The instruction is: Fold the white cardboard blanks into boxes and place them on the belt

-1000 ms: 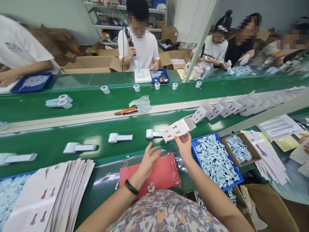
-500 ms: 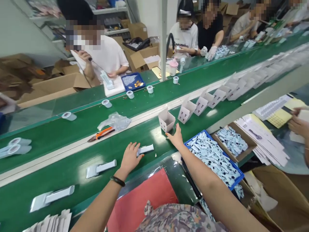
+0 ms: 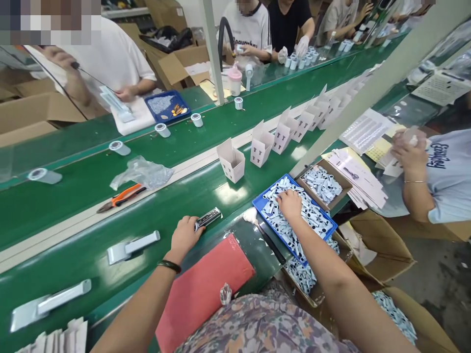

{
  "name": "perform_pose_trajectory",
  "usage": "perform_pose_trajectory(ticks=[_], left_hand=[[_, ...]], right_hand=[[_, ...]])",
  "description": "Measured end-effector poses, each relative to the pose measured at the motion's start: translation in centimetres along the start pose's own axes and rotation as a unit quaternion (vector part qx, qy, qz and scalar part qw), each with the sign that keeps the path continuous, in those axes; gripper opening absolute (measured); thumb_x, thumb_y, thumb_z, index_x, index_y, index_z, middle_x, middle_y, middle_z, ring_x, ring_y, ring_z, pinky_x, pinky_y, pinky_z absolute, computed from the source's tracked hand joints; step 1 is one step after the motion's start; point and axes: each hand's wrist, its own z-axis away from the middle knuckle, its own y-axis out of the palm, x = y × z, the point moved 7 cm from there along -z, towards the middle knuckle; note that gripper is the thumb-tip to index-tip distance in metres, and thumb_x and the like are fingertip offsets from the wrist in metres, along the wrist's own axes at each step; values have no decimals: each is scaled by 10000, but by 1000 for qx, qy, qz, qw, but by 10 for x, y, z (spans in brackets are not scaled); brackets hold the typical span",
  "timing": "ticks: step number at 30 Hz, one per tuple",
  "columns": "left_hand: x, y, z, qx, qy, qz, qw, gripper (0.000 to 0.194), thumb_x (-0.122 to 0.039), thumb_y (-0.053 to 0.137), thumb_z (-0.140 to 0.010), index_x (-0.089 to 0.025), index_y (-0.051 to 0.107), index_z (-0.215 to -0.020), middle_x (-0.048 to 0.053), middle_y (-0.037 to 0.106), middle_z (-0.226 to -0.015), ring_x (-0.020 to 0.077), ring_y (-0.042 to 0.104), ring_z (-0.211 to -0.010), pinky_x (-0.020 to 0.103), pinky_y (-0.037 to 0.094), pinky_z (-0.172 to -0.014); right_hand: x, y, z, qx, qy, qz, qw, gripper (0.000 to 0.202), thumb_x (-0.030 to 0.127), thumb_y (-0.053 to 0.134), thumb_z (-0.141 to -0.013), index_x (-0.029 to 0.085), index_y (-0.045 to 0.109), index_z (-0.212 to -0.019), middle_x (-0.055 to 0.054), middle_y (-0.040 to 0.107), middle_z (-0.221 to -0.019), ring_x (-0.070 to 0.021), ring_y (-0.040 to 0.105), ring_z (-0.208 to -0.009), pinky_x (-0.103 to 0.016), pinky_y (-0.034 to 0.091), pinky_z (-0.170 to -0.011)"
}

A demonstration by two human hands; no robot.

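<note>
A single view looks from the wearer's head, facing forward and down. Nearest, along the bottom edge, is the floral top [image 3: 253, 326]; beyond it the forearms [image 3: 140, 301] enter, with the left hand [image 3: 185, 236] and right hand [image 3: 291, 205] around mid-frame. The belt [image 3: 191, 196] slants from lower left to upper right; co-workers [image 3: 252, 29] across it are farther off, cropped at the top.
</note>
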Motion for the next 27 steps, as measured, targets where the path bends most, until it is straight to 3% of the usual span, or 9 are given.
perform_pose_trajectory(ticks=[4,8,12,15,19,25,27], left_hand=[[-5,-7,14,-2,-6,-3,1000,299,-363,563,-923,-190,689,-1131,128,649,-1149,317,626,-1114,421,540,-954],[-14,-9,63,-30,38,33,998,288,-384,579,-928,-201,682,-1126,115,658,-1138,302,623,-1104,420,534,-984],[-27,15,125,-19,57,59,996,238,-325,588,-925,-209,669,-1116,106,666,-1124,296,635,-1074,427,539,-980],[-35,38,153,7,41,57,997,179,-276,592,-917,-207,665,-1065,110,664,-1126,300,639,-1059,430,548,-953],[-41,53,165,17,21,57,998,154,-252,566,-935,-200,662,-1044,117,662,-1104,302,638,-1054,439,548,-955],[-42,55,164,-11,46,58,997,190,-238,529,-966,-190,681,-1071,126,672,-1127,315,625,-1068,454,537,-955],[-39,58,162,-28,58,61,996,192,-229,532,-960,-196,687,-1069,124,676,-1121,320,624,-1056,462,532,-947]], right_hand=[[0,2,1,16,-2,33,999,239,279,581,-971,202,780,-1080,-155,684,-1178,-316,555,-1111,-411,391,-891],[-8,-6,6,32,-25,47,998,311,273,486,-1012,187,731,-1184,-147,682,-1205,-279,600,-1063,-380,396,-861],[-1,-3,6,65,-70,65,993,266,286,548,-990,178,734,-1146,-158,667,-1222,-285,620,-1041,-388,402,-858],[11,2,2,79,-97,80,989,252,342,598,-979,170,744,-1092,-179,649,-1232,-323,602,-1092,-427,402,-904],[24,3,-2,86,-106,51,989,224,309,591,-978,168,732,-1082,-185,645,-1246,-319,596,-1114,-434,400,-953],[33,1,10,73,-92,-2,993,395,287,508,-987,159,630,-1339,-128,723,-1113,-249,666,-958,-355,478,-875],[34,2,18,67,-84,-25,994,396,268,494,-975,177,651,-1327,-95,747,-1054,-227,685,-931,-327,492,-872]])
